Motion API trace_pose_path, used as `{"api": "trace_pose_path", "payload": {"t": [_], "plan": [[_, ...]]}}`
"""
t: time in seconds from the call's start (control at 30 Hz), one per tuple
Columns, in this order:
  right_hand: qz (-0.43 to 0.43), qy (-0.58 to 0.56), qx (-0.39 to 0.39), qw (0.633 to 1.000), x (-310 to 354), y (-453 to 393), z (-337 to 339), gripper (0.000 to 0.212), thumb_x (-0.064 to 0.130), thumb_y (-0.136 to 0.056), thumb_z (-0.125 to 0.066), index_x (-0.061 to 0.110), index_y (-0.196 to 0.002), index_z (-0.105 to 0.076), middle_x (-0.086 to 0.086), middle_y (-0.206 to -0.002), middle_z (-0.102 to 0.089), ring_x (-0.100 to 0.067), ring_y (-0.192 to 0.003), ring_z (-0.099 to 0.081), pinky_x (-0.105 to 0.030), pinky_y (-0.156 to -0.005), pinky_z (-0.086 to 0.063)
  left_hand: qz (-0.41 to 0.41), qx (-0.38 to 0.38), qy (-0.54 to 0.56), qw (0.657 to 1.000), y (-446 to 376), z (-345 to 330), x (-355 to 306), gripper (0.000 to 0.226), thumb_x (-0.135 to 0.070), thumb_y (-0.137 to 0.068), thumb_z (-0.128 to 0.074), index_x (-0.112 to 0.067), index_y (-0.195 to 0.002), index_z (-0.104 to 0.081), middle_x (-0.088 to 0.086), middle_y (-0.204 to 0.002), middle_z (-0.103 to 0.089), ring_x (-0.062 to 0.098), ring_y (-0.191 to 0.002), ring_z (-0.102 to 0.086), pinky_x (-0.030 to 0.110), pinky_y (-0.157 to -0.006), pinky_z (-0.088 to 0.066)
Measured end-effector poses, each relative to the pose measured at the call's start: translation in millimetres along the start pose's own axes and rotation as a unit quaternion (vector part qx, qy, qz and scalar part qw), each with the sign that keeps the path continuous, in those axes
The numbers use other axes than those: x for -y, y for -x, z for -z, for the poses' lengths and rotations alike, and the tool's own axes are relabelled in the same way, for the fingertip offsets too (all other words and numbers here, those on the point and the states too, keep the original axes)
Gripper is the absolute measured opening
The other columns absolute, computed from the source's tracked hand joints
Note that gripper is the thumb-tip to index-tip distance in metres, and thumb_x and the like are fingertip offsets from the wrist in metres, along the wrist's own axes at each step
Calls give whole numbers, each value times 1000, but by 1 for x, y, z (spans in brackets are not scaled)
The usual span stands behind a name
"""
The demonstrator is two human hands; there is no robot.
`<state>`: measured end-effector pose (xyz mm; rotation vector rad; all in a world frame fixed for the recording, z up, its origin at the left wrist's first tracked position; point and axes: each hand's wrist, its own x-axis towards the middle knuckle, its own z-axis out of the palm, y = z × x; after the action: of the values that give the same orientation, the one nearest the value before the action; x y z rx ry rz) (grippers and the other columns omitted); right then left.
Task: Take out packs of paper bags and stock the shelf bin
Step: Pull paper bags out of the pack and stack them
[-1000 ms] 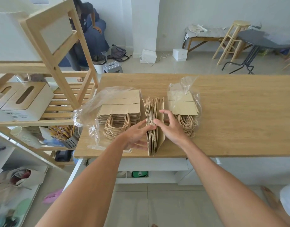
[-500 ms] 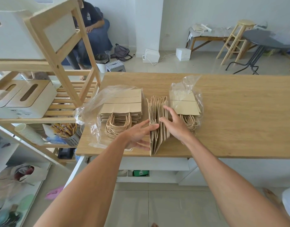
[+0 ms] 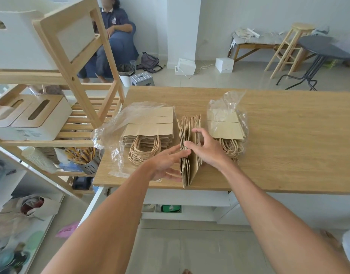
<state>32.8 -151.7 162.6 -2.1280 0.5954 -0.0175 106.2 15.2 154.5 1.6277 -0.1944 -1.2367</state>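
Note:
A loose stack of brown paper bags (image 3: 190, 133) stands on edge in the middle of the wooden table (image 3: 288, 139). My left hand (image 3: 166, 163) presses flat against its left side. My right hand (image 3: 206, 148) rests on its top and right side, fingers spread over the bag edges. To the left lies a pack of paper bags (image 3: 150, 131) half out of its clear plastic wrap, handles toward me. A smaller pack (image 3: 226, 127), still in plastic, lies on the right. White shelf bins (image 3: 37, 119) with slotted wooden lids sit on the wooden shelf unit (image 3: 77, 76).
A metal cup of pencils (image 3: 87, 161) and a stack of paper cups (image 3: 38, 160) sit on a lower shelf by the table's left edge. A seated person (image 3: 115, 42) is behind the shelf. Stool, bench and dark round table stand at the back right.
My right hand has slid further along the top of the standing stack and spread its fingers. The stack has fanned apart slightly at the near end. My left hand stays against its side.

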Motion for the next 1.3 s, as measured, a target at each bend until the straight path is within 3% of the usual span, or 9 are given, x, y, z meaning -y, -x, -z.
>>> {"api": "trace_pose_path", "payload": {"t": [0.1,0.2,0.27,0.37,0.63,0.8,1.0,1.17,1.3], "plan": [[8,3,14,1000,2,0,-1,59,38,-104,-51,49,-157,-29,-15,-156,-51,-26,-102,-72,-38,-83,-54,8,11,13,1000,0,2,2,96,-57,-92,-71,-44,-166,-12,9,-172,-24,39,-117,-63,57,-97,-59],[2,41,-3,999,2,-1,3,48,29,-112,-37,41,-158,-34,-17,-149,-58,-13,-54,-56,-28,-50,-47,21,15,44,999,0,5,6,99,-58,-90,-74,-44,-166,-13,7,-176,-12,51,-139,-46,62,-96,-59],[-8,52,9,999,4,0,5,48,47,-110,-40,35,-155,-42,-7,-154,-55,-24,-100,-73,-39,-85,-58,23,6,45,999,2,4,6,97,-56,-93,-71,-43,-167,-10,7,-177,-7,53,-149,-31,62,-98,-58],[-25,48,36,998,8,2,6,79,71,-93,-56,32,-159,-37,4,-167,-39,-26,-147,-46,-49,-115,-38,22,6,40,999,4,-1,3,94,-54,-94,-70,-44,-166,-10,2,-177,-4,52,-151,-28,62,-100,-57],[6,27,15,999,0,1,10,50,26,-112,-34,44,-159,-35,-10,-158,-50,-26,-72,-66,-42,-70,-54,21,7,24,999,4,-4,4,94,-58,-92,-70,-47,-165,-12,2,-177,-7,45,-133,-43,61,-100,-57],[-3,56,43,997,9,3,8,68,64,-99,-52,34,-159,-38,2,-167,-39,-27,-145,-49,-50,-115,-39,16,9,7,1000,3,-9,1,91,-60,-91,-69,-51,-164,-15,1,-177,-7,36,-121,-43,61,-100,-57],[-8,47,40,998,-4,4,18,69,21,-110,-40,49,-165,-9,2,-175,-19,-45,-139,-50,-55,-104,-51,11,-6,2,1000,2,-6,6,93,-64,-92,-66,-48,-165,-11,0,-177,-7,35,-121,-46,60,-98,-59],[-22,47,49,997,6,-2,14,77,70,-96,-52,39,-163,-29,2,-171,-32,-32,-152,-38,-58,-118,-34,7,11,-6,1000,-1,-12,0,90,-62,-93,-66,-50,-165,-13,2,-177,-6,38,-124,-45,60,-98,-58],[1,43,74,996,7,-9,14,75,59,-96,-62,45,-161,-28,8,-172,-27,-27,-154,-35,-57,-119,-32,15,33,0,999,-4,-7,-3,84,-57,-95,-67,-52,-164,-19,1,-177,-3,48,-143,-37,61,-98,-59]]}}
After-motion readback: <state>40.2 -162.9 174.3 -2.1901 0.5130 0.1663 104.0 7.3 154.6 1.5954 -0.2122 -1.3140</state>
